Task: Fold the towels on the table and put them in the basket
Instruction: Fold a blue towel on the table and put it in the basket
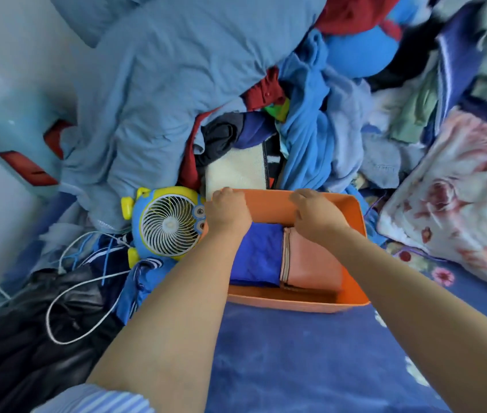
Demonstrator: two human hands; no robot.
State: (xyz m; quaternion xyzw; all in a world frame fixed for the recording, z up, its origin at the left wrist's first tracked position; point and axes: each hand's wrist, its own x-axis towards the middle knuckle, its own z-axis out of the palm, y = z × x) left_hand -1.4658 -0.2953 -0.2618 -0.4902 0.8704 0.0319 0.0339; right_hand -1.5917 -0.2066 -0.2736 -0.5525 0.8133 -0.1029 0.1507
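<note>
Towels lie folded side by side in the orange basket (355,222): the blue towel (258,254) toward the fan (168,223), the pink towel (310,263) touching it on the side away from the fan. The left hand (226,211) and right hand (315,214) are both at the basket's far rim with fingers curled; whether they grip the rim I cannot tell. To shift the basket well, probably hold both corners evenly and keep it level so the folds stay flat.

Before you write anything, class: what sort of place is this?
Probably a cluttered bedroom: a floral pillow, heaped clothes and bedding, and a small cartoon fan surround the orange basket.
</note>
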